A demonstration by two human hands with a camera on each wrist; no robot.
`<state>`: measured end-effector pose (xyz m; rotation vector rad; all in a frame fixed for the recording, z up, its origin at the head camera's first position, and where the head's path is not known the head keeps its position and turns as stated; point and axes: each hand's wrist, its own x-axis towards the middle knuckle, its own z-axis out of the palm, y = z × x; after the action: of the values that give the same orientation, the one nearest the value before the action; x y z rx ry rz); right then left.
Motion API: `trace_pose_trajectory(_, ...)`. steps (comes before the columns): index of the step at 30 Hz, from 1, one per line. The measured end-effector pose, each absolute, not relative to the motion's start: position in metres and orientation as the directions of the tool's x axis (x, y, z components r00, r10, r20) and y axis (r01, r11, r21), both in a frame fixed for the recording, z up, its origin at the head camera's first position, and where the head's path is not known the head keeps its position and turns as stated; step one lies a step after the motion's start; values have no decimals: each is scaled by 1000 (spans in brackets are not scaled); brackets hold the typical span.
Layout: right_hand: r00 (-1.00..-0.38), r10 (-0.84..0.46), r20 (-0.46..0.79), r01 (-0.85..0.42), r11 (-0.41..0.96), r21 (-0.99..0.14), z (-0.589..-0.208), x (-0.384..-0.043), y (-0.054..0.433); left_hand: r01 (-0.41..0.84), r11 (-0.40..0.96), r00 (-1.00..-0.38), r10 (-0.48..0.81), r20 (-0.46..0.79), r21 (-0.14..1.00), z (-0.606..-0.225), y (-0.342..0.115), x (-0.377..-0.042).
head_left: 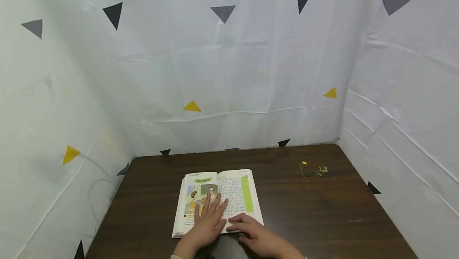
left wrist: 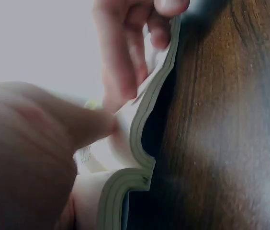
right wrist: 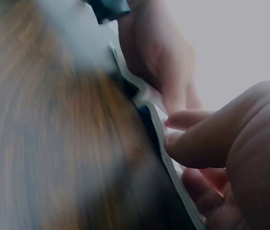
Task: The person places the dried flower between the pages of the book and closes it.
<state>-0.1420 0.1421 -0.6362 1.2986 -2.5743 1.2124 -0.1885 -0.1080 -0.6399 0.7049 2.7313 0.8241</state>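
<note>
Resting on one open book point(head_left: 233, 195) — two hands point(head_left: 209, 223) point(head_left: 255, 236).

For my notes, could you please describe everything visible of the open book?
The open book, thick and papery, lies face up on the dark table. Left page: colour picture; right page: small characters and a green strip. The left hand spreads across both pages; the right hand touches the right page's lower part.
</note>
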Motion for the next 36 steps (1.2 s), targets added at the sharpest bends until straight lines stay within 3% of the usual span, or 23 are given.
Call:
trace_pose_trajectory(7,-680,-698,224,-572,314,-758,-626,-140,178,383,741,-866,496,-66,552,-642,-108,-187)
trace_pose_trajectory(17,-846,-464,263,-512,568,-645,-639,-173,250,379,744,-854,510,-101,550,-641,-109,-188)
trace_pose_trajectory(25,-976,-179,121,-216,795,-567,-630,-213,306,377,724,-851,517,-92,577,-638,-112,-192)
trace_pose_trajectory(32,-994,100,46,60,843,-535,-635,-241,344,375,707,-845,526,-91,600,-638,-114,-192)
trace_pose_trajectory(36,-985,171,-7,150,845,-513,-638,-248,351,349,688,-846,523,-101,636,-639,-114,-193)
